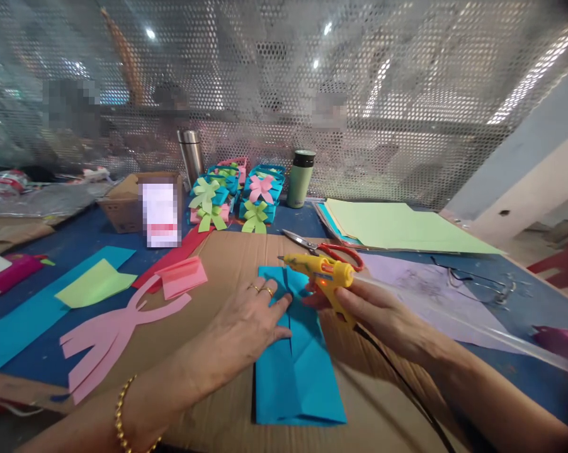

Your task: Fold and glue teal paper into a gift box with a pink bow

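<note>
A folded sheet of blue paper [307, 384] lies on the brown cardboard [208, 402] in front of me, a seam running down its middle. My left hand [258, 311] rests on its left part, fingers spread along the seam. In my right hand [369, 305] is a yellow hot glue gun [319, 267], its nozzle pointing left above the far end of the blue paper. A small orange light glows on the gun. From its back a long clear glue stick [454, 321] sticks out to the right. Red-handled scissors [340, 251] lie just behind the gun.
Pink cut-paper strips [123, 314], a green paper piece [97, 283] and a blue strip [52, 305] lie left. Flower-fronted paper baskets [255, 198], a green tumbler [301, 179] and a steel flask [191, 157] stand behind. Right are stacked paper sheets [397, 223] and eyeglasses [482, 286].
</note>
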`<state>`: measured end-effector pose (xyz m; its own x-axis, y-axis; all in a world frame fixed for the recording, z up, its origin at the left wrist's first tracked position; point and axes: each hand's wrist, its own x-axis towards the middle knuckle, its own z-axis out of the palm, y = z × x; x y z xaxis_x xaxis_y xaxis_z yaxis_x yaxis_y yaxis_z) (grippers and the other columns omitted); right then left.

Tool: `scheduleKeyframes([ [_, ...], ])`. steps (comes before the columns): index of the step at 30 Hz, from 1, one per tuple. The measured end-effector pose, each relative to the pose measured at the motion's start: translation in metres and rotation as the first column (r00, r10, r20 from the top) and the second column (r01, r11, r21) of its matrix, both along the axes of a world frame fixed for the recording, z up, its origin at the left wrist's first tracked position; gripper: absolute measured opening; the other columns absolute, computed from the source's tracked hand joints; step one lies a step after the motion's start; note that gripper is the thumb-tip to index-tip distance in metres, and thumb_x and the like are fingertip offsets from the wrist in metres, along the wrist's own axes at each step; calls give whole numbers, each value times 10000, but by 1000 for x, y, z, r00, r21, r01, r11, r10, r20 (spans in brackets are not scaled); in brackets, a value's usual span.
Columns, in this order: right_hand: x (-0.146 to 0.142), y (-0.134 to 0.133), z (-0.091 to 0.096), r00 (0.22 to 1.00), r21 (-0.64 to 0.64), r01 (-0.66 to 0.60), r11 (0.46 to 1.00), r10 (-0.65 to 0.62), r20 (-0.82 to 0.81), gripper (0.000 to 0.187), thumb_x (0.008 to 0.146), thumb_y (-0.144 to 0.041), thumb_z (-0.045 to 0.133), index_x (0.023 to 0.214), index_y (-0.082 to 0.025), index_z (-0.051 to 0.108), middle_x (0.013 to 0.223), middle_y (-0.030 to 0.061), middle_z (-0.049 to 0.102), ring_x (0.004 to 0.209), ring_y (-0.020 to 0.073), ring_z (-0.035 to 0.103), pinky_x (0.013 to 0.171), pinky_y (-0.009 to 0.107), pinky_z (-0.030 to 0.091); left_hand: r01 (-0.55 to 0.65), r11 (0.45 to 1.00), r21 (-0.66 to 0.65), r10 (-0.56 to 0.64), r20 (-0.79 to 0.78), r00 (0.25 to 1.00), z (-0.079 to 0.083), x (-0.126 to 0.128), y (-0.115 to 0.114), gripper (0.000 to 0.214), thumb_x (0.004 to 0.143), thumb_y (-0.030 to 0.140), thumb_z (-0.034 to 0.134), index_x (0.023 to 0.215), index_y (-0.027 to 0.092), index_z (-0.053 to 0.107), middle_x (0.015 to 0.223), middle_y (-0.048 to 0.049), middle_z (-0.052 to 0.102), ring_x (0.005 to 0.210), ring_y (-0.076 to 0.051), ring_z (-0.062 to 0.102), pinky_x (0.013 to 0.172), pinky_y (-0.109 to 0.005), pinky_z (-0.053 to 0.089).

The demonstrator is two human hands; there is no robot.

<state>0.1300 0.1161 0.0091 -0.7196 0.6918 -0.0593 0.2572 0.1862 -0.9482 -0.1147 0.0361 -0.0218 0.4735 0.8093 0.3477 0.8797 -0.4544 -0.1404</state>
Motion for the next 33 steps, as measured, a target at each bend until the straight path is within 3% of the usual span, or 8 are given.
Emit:
scheduleKeyframes([
  [3, -13, -3, -4, 998, -74, 21, 997, -26, -62, 491, 935, -597, 538, 1311, -298, 637, 1204, 70, 711, 1184, 279, 621, 1099, 498, 406, -15, 1000, 3, 15, -8, 1000, 0, 0, 1, 550, 889, 534, 640, 1287, 155, 632, 1069, -155, 622, 1008, -324, 596, 803, -455, 529],
  [8, -21, -6, -6, 990, -113, 113, 987, -121, -69, 563, 878, -656, 582, 1259, -253, 675, 1184, 91, 717, 1089, 295, 672, 1005, 479, 496, -14, 999, 35, 15, -24, 1000, 7, 0, 1, 398, 913, 475, 639, 1148, 155, 660, 974, -124, 612, 919, -291, 603, 726, -390, 503],
  [14, -17, -3, -10, 992, 13, 130, 991, -130, -7, 518, 912, -637, 543, 1213, -239, 683, 1178, 78, 718, 1111, 286, 638, 973, 437, 501, -67, 995, 80, 70, -34, 997, 16, 2, -6, 256, 928, 406, 640, 974, 157, 598, 852, -70, 614, 793, -248, 606, 673, -357, 479],
  [22, -16, -6, -2, 991, 78, 121, 990, -125, 46, 504, 920, -673, 484, 986, -213, 681, 879, 53, 690, 775, 198, 621, 657, 305, 483, -74, 986, 149, 81, -42, 996, 18, 1, -10, 156, 991, 261, 501, 868, 181, 553, 679, -28, 581, 651, -210, 585, 614, -332, 451],
  [28, -13, -5, -3, 994, 51, 93, 994, -96, 60, 486, 920, -656, 504, 945, -196, 658, 890, 50, 670, 768, 185, 597, 657, 294, 466, -55, 986, 155, 58, -16, 998, 20, 1, -11, 175, 999, 214, 446, 869, 183, 559, 642, -20, 578, 613, -203, 585, 593, -325, 444],
  [33, -15, -5, 3, 997, 73, 48, 996, -52, 48, 461, 957, -626, 466, 922, -197, 632, 891, 46, 648, 796, 180, 612, 676, 288, 475, -51, 993, 102, 54, -27, 998, 20, 1, -13, 192, 916, 51, 417, 885, 185, 552, 663, -28, 588, 630, -218, 598, 605, -343, 469],
])
